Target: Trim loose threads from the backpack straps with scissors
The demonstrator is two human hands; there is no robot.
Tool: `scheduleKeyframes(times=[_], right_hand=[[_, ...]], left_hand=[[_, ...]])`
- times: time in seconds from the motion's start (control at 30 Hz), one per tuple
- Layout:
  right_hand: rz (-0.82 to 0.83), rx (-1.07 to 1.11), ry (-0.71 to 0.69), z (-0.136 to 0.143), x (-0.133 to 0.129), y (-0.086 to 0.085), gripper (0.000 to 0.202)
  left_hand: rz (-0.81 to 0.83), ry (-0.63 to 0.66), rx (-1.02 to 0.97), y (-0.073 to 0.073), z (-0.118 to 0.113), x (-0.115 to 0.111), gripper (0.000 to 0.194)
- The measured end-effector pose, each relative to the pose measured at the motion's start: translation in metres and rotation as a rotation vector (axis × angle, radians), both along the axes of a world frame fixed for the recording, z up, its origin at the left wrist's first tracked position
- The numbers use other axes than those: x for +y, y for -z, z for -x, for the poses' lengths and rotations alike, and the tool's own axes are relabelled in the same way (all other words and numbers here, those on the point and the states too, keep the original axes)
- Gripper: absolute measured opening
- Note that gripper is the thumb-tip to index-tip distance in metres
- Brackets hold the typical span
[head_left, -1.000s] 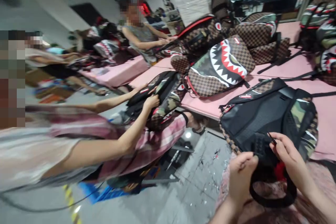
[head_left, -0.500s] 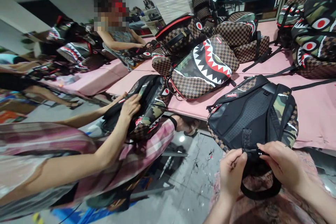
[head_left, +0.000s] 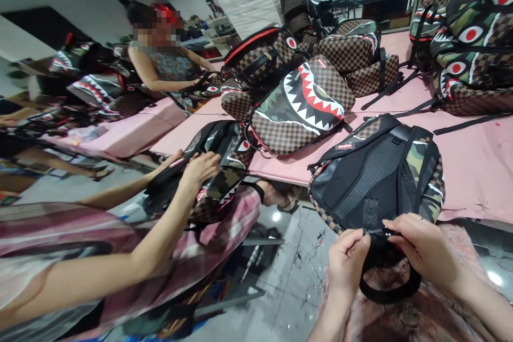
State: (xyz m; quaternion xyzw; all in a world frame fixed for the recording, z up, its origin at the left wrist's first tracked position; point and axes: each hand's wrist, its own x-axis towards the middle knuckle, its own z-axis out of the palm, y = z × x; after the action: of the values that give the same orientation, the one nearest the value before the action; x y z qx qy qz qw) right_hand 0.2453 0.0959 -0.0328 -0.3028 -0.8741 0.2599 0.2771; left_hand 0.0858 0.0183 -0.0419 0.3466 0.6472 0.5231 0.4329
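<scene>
A backpack [head_left: 356,187] with black back padding, checkered edges and a camouflage side lies back-up, partly on the pink table's edge and partly over my lap. Its nearer end points at me, where a black handle loop [head_left: 395,294] hangs down. My left hand [head_left: 348,259] pinches the dark edge just above the loop. On the other side of the same edge, my right hand [head_left: 422,246] also pinches, a short gap from the left. Small shiny bits show by the right fingertips; what they are I cannot make out.
A shark-mouth backpack [head_left: 302,107] lies on the pink table [head_left: 473,171], with more checkered bags behind and a stack [head_left: 468,59] at right. To my left, a co-worker's hand [head_left: 200,168] rests on another backpack [head_left: 228,171]. Another person [head_left: 160,64] sits farther back.
The view has turned slightly right, shifting everything left. My hands keep their pinch on the backpack. The neighbouring co-worker's hand has lifted and shifted a little on their bag.
</scene>
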Motion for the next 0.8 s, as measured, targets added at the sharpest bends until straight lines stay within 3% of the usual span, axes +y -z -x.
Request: scheduleKeyframes(times=[0.13,0.27,0.4,0.47,0.53,0.6,0.67,0.73,0.8], right_hand=[[0.029,-0.011,-0.015,-0.001,-0.001,-0.006,0.02],[0.243,0.144,-0.045,-0.015,-0.001,-0.006,0.017],[0.507,0.36,0.322,-0.036,0.016,0.016,0.023],[0.583,0.465,0.484,-0.042,0.03,0.032,0.034],[0.66,0.506,0.534,-0.043,0.044,0.046,0.044],[0.784,0.523,0.484,-0.039,0.052,0.057,0.045],[0.908,0.573,0.422,-0.032,0.053,0.065,0.041],[0.951,0.636,0.44,-0.027,0.052,0.07,0.039],[0.923,0.655,0.494,-0.026,0.049,0.073,0.04]], left_hand=[[0.012,0.011,-0.056,0.005,0.0,0.001,0.023],[-0.041,-0.021,-0.316,-0.004,0.018,-0.003,0.026],[-0.258,0.251,-0.655,-0.022,0.041,0.008,0.059],[-0.307,0.322,-0.569,-0.027,0.038,0.031,0.057],[-0.202,0.388,-0.321,-0.023,0.024,0.065,0.036],[-0.056,0.441,-0.125,-0.012,0.002,0.103,0.023],[-0.027,0.42,0.033,0.004,-0.02,0.136,0.019],[-0.011,0.38,0.266,0.02,-0.036,0.156,0.016],[-0.009,0.367,0.406,0.031,-0.045,0.163,0.011]])
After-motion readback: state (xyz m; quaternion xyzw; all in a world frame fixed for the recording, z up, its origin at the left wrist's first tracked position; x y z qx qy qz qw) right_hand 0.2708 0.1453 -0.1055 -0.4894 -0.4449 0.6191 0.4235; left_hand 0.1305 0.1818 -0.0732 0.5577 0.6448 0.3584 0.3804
